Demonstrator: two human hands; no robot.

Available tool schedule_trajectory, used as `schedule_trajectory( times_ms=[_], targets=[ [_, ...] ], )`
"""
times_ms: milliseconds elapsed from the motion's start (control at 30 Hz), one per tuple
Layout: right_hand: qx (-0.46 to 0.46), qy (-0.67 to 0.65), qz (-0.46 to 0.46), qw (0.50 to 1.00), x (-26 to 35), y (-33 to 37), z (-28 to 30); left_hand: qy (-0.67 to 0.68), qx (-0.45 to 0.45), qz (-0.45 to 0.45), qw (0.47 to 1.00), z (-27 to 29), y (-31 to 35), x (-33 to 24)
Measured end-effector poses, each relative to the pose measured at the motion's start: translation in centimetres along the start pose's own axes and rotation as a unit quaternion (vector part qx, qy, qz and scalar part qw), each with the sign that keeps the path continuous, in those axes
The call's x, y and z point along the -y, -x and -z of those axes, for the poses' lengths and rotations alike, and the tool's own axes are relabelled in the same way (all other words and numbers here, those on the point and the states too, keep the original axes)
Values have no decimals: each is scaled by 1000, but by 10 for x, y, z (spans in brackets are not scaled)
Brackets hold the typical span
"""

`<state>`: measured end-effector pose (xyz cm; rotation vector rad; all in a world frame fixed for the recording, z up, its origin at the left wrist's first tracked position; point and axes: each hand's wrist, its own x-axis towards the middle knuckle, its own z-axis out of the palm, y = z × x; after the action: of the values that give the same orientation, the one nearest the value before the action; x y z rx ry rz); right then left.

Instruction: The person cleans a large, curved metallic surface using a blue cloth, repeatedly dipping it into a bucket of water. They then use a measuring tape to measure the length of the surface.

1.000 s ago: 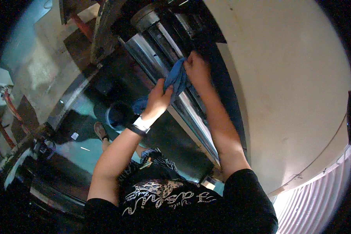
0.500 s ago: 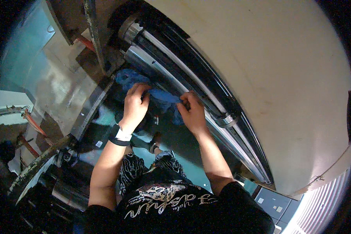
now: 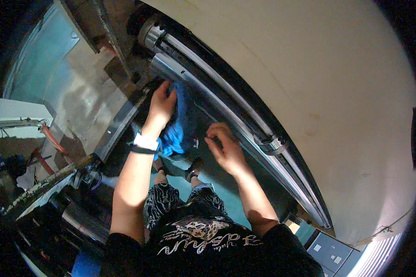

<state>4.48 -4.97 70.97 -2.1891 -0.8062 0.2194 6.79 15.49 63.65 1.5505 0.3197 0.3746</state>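
Note:
A crumpled blue cloth hangs down from my left hand, whose fingers are closed on its upper end. The cloth reaches down past my wrist, which wears a white-faced band. To the right, my right hand is apart from the cloth, its fingers loosely bent and the thumb held away from them. I see nothing in it. Just beyond both hands runs a long shiny metal roller, slanting from upper left to lower right. Neither hand appears to touch it.
A thinner bright bar with metal collars lies alongside the roller, under a large beige machine cover. At left are a worn metal plate, an orange hose and a rusty-edged frame. Grey cabinets stand at lower right.
The blue cloth was stretched between both hands; my right hand has let go and moved slightly down. My left hand has risen, and the cloth now dangles from it.

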Motion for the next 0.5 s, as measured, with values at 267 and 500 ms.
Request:
schedule_trajectory(
  times_ms=[267,500],
  targets=[
    [41,-31,-81,995,-1,24,30,64,-9,86,994,-13,-76,4],
    [58,-65,-134,987,-16,54,42,92,-25,110,989,-37,-64,-20]
  ],
)
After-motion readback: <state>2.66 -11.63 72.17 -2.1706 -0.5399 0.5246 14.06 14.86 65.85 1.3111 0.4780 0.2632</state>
